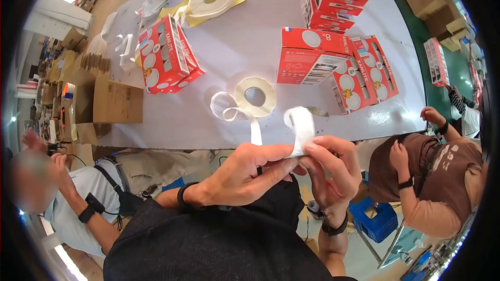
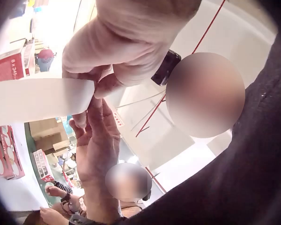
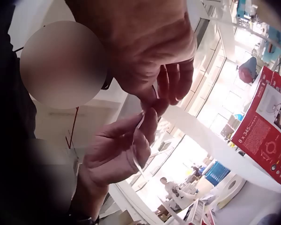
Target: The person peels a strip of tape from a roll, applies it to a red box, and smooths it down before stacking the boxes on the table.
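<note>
A strip of white tape (image 1: 302, 127) loops up between my two hands just off the table's front edge. My left hand (image 1: 247, 174) pinches it between thumb and index finger. From the other side, my right hand (image 1: 333, 171) pinches the same strip with its fingertips close to the left ones. In the left wrist view the tape (image 2: 37, 99) stretches flat away from the fingers. A roll of white tape (image 1: 266, 97) lies on the table beyond the hands, a loose curl of tape beside it running down toward the left hand.
Red printed boxes (image 1: 307, 54) stand at the right of the table (image 1: 234, 52), and more red boxes (image 1: 164, 60) lean at the left. A larger tape roll (image 1: 219, 1) rests on yellow paper at the back. Cardboard boxes (image 1: 119, 101) sit left; people are on both sides.
</note>
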`<state>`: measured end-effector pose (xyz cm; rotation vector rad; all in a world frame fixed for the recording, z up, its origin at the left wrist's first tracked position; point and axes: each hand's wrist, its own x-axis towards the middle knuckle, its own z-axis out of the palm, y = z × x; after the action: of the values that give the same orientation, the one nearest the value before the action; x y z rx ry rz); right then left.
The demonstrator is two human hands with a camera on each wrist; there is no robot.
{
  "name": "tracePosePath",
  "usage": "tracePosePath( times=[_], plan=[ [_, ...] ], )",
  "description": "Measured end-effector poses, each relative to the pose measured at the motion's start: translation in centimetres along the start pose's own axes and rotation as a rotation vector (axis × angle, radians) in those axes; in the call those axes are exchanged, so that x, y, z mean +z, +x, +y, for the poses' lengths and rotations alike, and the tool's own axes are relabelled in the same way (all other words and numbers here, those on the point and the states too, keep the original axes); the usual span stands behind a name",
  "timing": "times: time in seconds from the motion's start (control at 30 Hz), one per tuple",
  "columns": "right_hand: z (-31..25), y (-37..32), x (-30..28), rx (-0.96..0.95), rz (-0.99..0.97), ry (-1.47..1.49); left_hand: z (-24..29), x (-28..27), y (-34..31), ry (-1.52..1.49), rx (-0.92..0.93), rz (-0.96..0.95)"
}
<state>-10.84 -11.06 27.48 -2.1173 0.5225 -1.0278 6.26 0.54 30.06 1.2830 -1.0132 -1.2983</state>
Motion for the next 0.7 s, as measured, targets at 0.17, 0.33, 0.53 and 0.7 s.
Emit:
tracePosePath(
  times=[0.17,0.33,0.53,0.7],
  plan=[
    [1.3,0.3,-0.5,-0.138,-0.063,-0.077,-0.5,0.6,0.4,0.179,0.049,0.062],
    [1.9,0.9,-1.0,-0.246,-0.103,-0.158,-0.6,1.4,0.9,0.208,0.101,0.138],
    [2.8,0.9,-1.4,-0.199,-0.108,-0.045,0.2,1.8,1.4,0.383,0.106,0.155],
    [2.7,1.5,-1.8,-0.151,-0.145,-0.012,-0.9,2.2,1.8,0.405,0.145,0.198]
  ],
)
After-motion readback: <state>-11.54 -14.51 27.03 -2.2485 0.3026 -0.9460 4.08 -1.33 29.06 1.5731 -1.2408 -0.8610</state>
